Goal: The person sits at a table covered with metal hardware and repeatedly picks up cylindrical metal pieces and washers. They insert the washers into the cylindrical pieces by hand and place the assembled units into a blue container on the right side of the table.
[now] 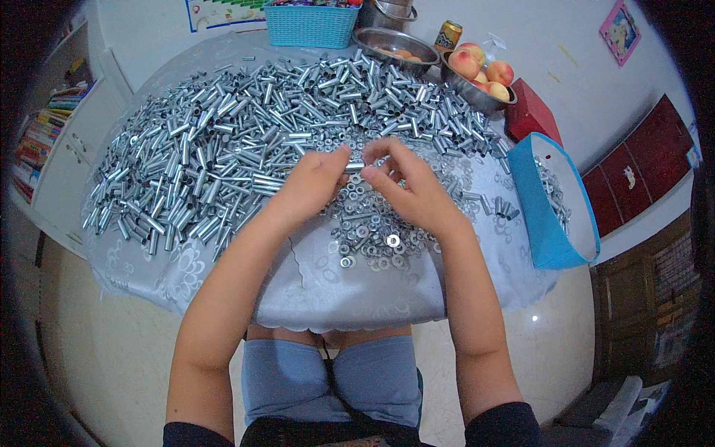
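Observation:
A big heap of short silver metal tubes (pixel 223 134) covers the round table (pixel 298 290) with its pale patterned cloth. A smaller scatter of metal washers (pixel 376 235) lies near the front edge. My left hand (pixel 313 182) pinches a short metal tube (pixel 354 165) between thumb and fingers. My right hand (pixel 410 186) meets it from the right, fingertips on the tube's end; whether it holds a washer I cannot tell. Both hands hover just above the washers.
A blue bag (pixel 555 201) with finished pieces hangs open at the table's right edge. At the back stand a turquoise basket (pixel 309 26), a steel bowl (pixel 395 45), a bowl of peaches (pixel 480 74), a can (pixel 447 33) and a red box (pixel 532 112). Bookshelves (pixel 45 134) stand left.

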`<state>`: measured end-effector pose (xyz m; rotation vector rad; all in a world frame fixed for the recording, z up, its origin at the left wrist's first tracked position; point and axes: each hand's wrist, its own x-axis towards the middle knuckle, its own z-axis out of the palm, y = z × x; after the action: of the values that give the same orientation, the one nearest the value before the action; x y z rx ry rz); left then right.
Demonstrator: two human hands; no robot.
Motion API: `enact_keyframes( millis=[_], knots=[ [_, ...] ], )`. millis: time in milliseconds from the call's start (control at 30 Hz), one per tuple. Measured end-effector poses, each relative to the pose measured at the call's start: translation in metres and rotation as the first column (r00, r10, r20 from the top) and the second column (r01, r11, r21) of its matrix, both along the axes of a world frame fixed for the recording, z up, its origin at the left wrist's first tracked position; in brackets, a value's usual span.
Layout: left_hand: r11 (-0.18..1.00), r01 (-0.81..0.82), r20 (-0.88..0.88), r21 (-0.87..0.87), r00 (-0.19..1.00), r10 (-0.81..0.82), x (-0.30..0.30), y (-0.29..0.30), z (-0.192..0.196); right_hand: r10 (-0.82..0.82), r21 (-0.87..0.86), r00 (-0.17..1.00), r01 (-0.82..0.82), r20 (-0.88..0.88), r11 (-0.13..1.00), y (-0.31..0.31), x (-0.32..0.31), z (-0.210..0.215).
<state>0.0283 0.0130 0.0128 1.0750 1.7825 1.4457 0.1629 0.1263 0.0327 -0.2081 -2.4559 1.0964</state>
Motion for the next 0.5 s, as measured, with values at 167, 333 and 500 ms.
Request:
enact_keyframes(
  millis=[167,333,500],
  knots=[
    [1.000,0.010,-0.008,-0.010,1.000,-0.010,0.001,-0.002,0.001,0.000,-0.071,0.996,0.007,0.093,0.997,0.002,0.001,0.002],
    [1.000,-0.007,-0.057,-0.026,0.998,0.006,0.002,-0.004,0.007,0.011,-0.175,0.977,0.027,0.211,0.984,-0.002,0.003,0.008],
    [0.998,-0.066,0.074,-0.009,0.995,0.066,0.003,-0.005,0.010,0.026,-0.031,0.998,-0.024,0.058,0.999,-0.002,0.000,0.002]
  ],
)
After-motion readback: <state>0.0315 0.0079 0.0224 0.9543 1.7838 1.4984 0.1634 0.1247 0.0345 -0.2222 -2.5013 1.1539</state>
